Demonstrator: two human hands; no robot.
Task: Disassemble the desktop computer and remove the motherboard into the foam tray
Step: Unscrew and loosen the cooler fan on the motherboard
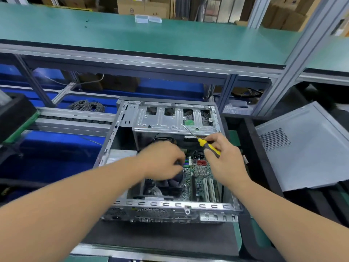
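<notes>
Down at the workbench, head view: open computer case (170, 161) lies on its side on a dark mat (160, 237), side panel off. Motherboard (200, 178) sits inside the case, on its right half — green board with white slots and a small silver heatsink showing. Left hand (162, 159) reaches into the middle of the case, above the black cooler fan (170, 184), just left of the bare part of the board. Fingers curled, tips down by the blue connectors; the hand is blurred, so cannot tell if it has hold of anything. Right hand (224, 157) hovers over the upper right of the board, fingers wrapped round a screwdriver (205, 144) — yellow and black handle, thin metal shaft pointing up and left across the silver drive cage (175, 118). Tip is over the cage, not on the board.

Right of the case a grey metal side panel (306, 146) lies tilted on a black foam tray (251, 140), well apart from both hands. Another black foam block (15, 114) at far left. Green shelf (132, 36) runs above, two small clear boxes (148, 18) on it. Coil of grey cable (86, 106) behind the case on the left.
</notes>
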